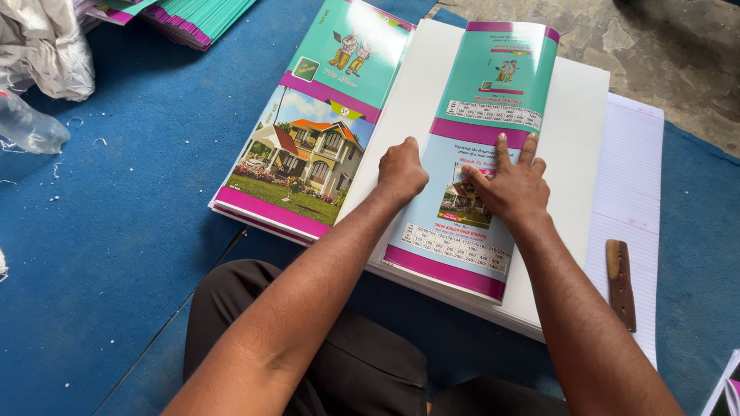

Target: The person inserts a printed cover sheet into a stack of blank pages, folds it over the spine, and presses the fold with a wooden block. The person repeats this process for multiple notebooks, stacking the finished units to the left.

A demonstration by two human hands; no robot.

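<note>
Dark trousers [362,362] at bottom of frame, person seated on a blue mat [116,254] with both forearms reaching forward. Left hand [401,171] is curled into a loose fist, knuckles pressing down on the left edge of a folded cover sheet [474,154]; not gripping anything. Right hand [512,185] lies open and flat, fingers spread, palm on the middle of the same cover sheet. Cover sheet is teal, light blue and magenta with a small house picture, and lies on a white paper stack [570,139], its far end curling up. Just left of it, touching the stack, sits a pile of printed covers [308,154] showing a bigger house picture. Ruled sheets [632,177] stick out on the right side, with a brown wooden tool [620,281] resting on them. More teal covers [193,19] at top left, near crumpled white plastic [46,46].
</note>
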